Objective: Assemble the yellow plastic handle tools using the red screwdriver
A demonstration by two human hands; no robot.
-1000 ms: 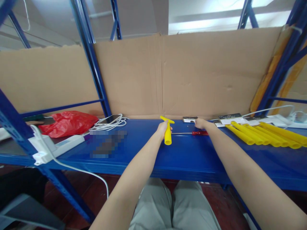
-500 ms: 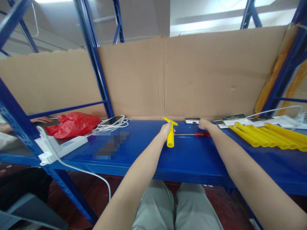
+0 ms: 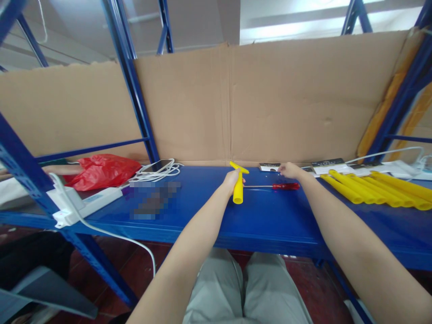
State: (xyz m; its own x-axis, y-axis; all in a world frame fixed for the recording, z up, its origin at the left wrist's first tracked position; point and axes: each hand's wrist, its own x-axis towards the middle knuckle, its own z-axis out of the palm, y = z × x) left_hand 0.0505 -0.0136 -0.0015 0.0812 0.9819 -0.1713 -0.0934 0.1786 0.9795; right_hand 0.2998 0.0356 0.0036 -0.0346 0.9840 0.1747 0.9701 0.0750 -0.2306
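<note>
My left hand (image 3: pixel 231 179) is wrapped round a yellow T-shaped tool (image 3: pixel 238 191), its tubular handle pointing toward me and its crossbar at the far end. Beyond it on the blue shelf lies a screwdriver (image 3: pixel 285 186) with a red handle, its shaft reaching left to the yellow tool. My right hand (image 3: pixel 287 170) is above the shelf behind the red handle, fingers drawn together beside a small black-and-white card (image 3: pixel 270 167). Whether anything is between those fingers is too small to tell.
Several yellow tubes (image 3: pixel 362 189) lie at the right, before white-and-black packets (image 3: pixel 329 166). At the left are a white power strip (image 3: pixel 101 200), coiled white cable (image 3: pixel 158 173) and a red bag (image 3: pixel 106 171), with a person's arm behind. Cardboard (image 3: pixel 286 103) stands along the back.
My right hand has shifted slightly and its fingers have come up off the shelf, showing more of the red handle. My left hand keeps the yellow tool. The view has tilted a little.
</note>
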